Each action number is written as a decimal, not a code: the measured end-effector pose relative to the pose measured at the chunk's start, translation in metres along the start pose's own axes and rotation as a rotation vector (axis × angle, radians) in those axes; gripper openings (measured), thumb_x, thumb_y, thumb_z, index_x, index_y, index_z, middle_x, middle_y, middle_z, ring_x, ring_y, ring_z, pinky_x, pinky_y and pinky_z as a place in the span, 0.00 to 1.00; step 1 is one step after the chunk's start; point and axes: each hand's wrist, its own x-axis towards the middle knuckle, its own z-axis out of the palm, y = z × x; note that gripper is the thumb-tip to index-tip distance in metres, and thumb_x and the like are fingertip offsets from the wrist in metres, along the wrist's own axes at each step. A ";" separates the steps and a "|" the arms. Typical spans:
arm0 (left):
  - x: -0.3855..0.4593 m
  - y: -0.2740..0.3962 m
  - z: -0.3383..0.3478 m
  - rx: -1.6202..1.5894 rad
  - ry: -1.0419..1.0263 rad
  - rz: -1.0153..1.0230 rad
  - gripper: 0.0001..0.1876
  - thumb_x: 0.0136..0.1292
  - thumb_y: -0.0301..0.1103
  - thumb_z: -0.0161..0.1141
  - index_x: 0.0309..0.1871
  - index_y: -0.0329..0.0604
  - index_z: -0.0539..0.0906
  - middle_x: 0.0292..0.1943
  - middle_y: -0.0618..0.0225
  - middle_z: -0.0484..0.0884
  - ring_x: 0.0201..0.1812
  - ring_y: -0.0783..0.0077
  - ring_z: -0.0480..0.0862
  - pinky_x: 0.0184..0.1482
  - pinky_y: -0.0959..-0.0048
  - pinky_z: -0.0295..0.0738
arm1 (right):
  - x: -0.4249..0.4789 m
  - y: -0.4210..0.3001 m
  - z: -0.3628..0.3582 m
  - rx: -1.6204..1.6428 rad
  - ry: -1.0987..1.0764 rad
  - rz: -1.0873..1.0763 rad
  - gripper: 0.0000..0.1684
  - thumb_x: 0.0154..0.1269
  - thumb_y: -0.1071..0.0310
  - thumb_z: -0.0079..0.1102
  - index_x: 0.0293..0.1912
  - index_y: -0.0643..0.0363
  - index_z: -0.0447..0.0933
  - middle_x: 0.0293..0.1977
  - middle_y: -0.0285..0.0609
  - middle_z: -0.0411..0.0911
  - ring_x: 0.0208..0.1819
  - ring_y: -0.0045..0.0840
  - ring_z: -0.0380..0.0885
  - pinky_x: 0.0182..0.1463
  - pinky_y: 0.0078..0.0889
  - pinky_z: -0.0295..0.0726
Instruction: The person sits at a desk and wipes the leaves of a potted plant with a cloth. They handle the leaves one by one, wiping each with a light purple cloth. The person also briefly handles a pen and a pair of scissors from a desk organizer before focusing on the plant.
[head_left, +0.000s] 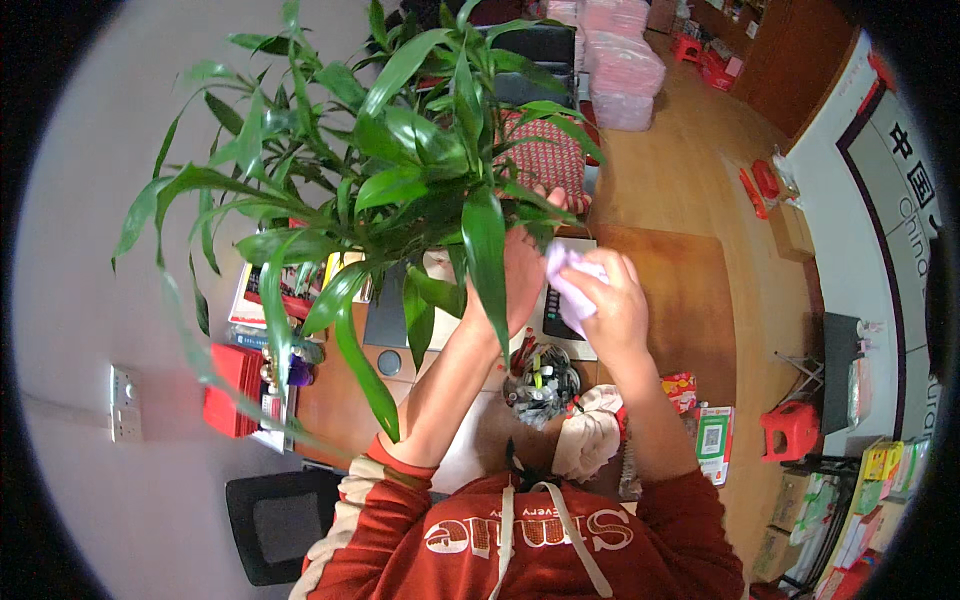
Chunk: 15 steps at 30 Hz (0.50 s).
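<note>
A leafy green potted-type plant (420, 165) fills the upper left and middle of the view; its base is hidden. My left hand (521, 274) reaches up among the leaves at the plant's right side, palm partly showing. Leaves cover some of its fingers, and whether they hold a leaf or stem cannot be told. My right hand (616, 304) is closed on a crumpled pale purple cloth (570, 289), close to the right of my left hand. Below the cloth lies a dark keypad device (556, 322) on the wooden desk.
On the desk (675, 300) stand a wire basket of pens and small items (541, 382), a white cloth bundle (592, 442) and a green-and-white code card (712, 442). Red boxes (232, 390) lie at the left edge, above a black chair (281, 525). A patterned cushion (544, 157) sits beyond the desk.
</note>
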 end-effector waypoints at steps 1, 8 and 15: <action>-0.002 -0.001 0.001 0.082 0.021 -0.043 0.34 0.82 0.54 0.43 0.80 0.41 0.61 0.81 0.54 0.62 0.81 0.54 0.61 0.85 0.57 0.47 | -0.018 0.012 -0.003 -0.048 -0.107 0.048 0.23 0.52 0.77 0.69 0.49 0.48 0.90 0.48 0.44 0.80 0.52 0.41 0.80 0.56 0.41 0.81; -0.080 -0.033 -0.024 0.265 0.255 -0.455 0.26 0.79 0.34 0.51 0.74 0.28 0.65 0.65 0.50 0.79 0.67 0.58 0.80 0.74 0.58 0.71 | -0.061 0.027 -0.027 0.276 0.194 0.190 0.35 0.45 0.86 0.64 0.57 0.58 0.84 0.49 0.47 0.76 0.53 0.39 0.79 0.62 0.36 0.76; -0.084 0.003 -0.070 -0.201 0.581 0.001 0.12 0.79 0.27 0.47 0.58 0.33 0.75 0.57 0.51 0.82 0.64 0.52 0.81 0.73 0.54 0.74 | 0.018 -0.038 -0.028 0.158 0.169 -0.038 0.33 0.50 0.84 0.68 0.58 0.56 0.84 0.51 0.48 0.77 0.55 0.40 0.79 0.62 0.37 0.77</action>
